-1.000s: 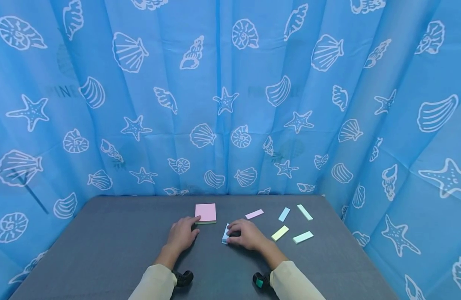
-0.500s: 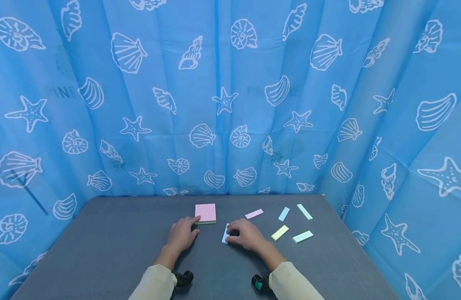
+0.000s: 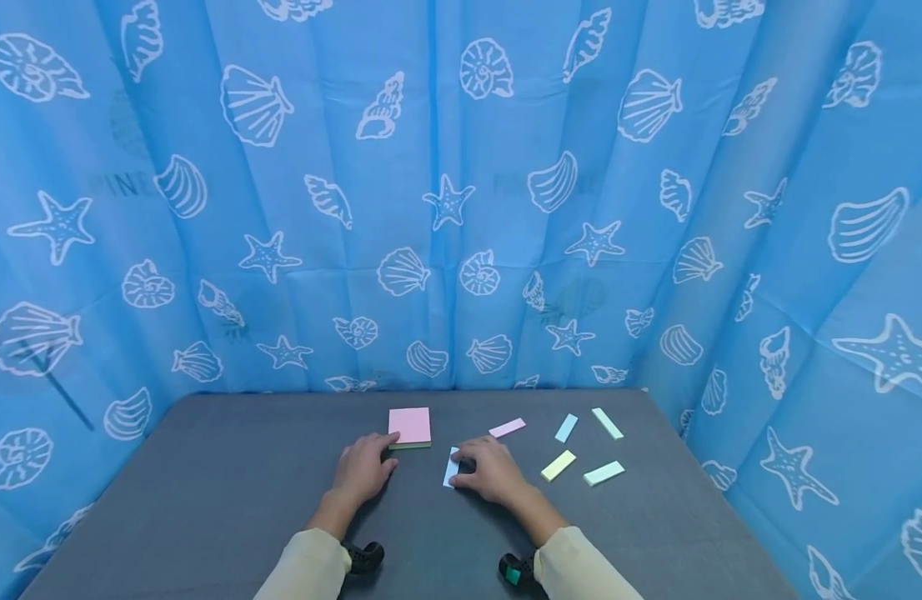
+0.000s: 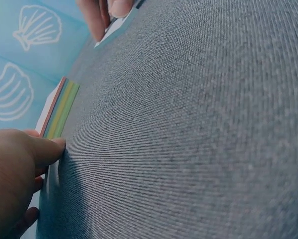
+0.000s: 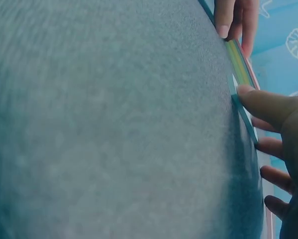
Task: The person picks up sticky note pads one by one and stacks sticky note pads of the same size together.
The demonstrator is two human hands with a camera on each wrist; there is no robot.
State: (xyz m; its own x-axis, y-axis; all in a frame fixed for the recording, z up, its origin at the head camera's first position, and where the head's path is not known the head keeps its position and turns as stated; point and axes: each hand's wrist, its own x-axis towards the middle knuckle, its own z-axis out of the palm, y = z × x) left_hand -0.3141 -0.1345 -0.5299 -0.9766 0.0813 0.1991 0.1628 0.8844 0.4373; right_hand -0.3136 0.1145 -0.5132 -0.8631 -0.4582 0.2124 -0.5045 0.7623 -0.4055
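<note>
In the head view, a square stack of sticky notes (image 3: pixel 409 426) with a pink top lies back of centre; the left wrist view shows its coloured layers (image 4: pixel 64 107). My left hand (image 3: pixel 364 469) rests at its front left corner, index fingertip on the corner and thumb just in front, fingers relaxed. Right of the stack, a narrow light blue sticky note pad (image 3: pixel 450 468) lies flat on the table. My right hand (image 3: pixel 493 471) holds it between thumb and fingers, one near each end. In the right wrist view, the thumb (image 5: pixel 268 107) touches the pad's end.
Right of my right hand lie several narrow sticky note pads: a pink one (image 3: pixel 508 427), a blue one (image 3: pixel 566 428), a yellow one (image 3: pixel 558 466) and two pale green ones (image 3: pixel 607 422). A blue shell-patterned curtain (image 3: pixel 461 208) hangs behind the grey table (image 3: pixel 228 492).
The light blue pad, whose thick side showed earlier, now appears lower and flat under my right hand. My left hand stays at the stack.
</note>
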